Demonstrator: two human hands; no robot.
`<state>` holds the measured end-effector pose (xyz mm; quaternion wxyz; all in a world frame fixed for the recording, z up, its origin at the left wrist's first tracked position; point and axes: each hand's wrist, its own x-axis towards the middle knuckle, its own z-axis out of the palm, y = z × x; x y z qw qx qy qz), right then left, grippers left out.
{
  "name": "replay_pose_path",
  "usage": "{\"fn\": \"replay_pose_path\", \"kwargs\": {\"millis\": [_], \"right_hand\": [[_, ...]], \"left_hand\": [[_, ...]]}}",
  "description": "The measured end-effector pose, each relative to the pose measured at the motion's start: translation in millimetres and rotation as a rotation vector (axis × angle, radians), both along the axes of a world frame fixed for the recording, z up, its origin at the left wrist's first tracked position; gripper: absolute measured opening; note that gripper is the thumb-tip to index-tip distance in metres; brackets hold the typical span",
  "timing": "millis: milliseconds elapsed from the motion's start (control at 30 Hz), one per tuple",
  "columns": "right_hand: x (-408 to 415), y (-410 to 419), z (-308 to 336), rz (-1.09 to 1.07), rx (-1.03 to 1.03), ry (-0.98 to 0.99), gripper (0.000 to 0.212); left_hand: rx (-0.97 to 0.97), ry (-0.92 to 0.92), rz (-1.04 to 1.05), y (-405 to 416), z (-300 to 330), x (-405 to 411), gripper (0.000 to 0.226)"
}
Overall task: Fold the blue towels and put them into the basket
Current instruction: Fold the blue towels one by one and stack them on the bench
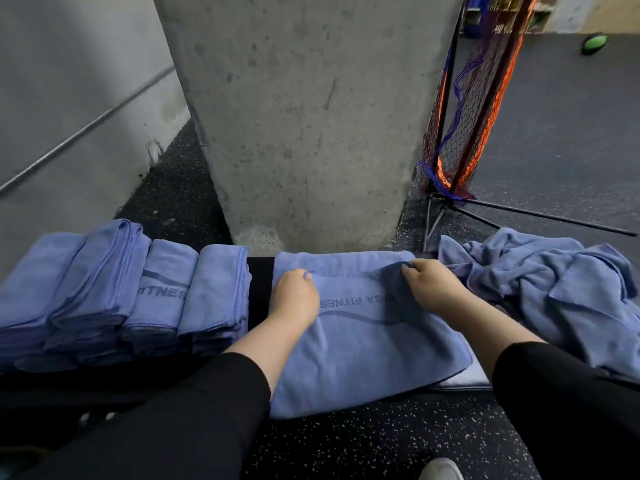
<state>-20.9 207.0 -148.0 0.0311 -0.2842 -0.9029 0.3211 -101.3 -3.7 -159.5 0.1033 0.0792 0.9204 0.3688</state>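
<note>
Both hands, L (294, 299) & R (431, 287), pinch towel's (363, 358) far edge, pile (554, 289) just right.

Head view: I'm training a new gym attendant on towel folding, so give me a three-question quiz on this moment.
1. True or false: both hands grip the far folded edge of the spread towel.
2. Multiple choice: where is the unfolded pile? A) left of the spread towel B) right of it C) in a basket
3. Fill in: the folded towels sit in a row at the person's ____ side.

Key:
1. True: the left hand and right hand each pinch that edge.
2. B
3. left
</note>
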Motion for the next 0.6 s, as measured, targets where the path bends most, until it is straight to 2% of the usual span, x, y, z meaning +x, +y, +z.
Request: {"fn": "replay_pose_path", "kwargs": {"millis": [133, 267, 400, 500, 600], "right_hand": [[3, 1, 2, 0.003, 0.058, -0.080, 0.041], [19, -4, 9, 0.043, 0.068, -0.162, 0.041], [45, -3, 9, 0.055, -0.082, -0.218, 0.036], [66, -2, 2, 0.017, -0.254, -0.179, 0.032], [83, -4, 1, 0.008, -0.255, -0.151, 0.034]], "left_hand": [[-0.057, -0.004, -0.012, -3, -11, -1, 0.038], [-0.110, 0.034, -0.107, -14, -9, 10, 0.039], [-0.170, 0.064, -0.189, -33, -10, 27, 0.042], [-0.206, 0.065, -0.231, -48, -10, 43, 0.043], [-0.180, 0.058, -0.238, -60, -6, 53, 0.042]]}}
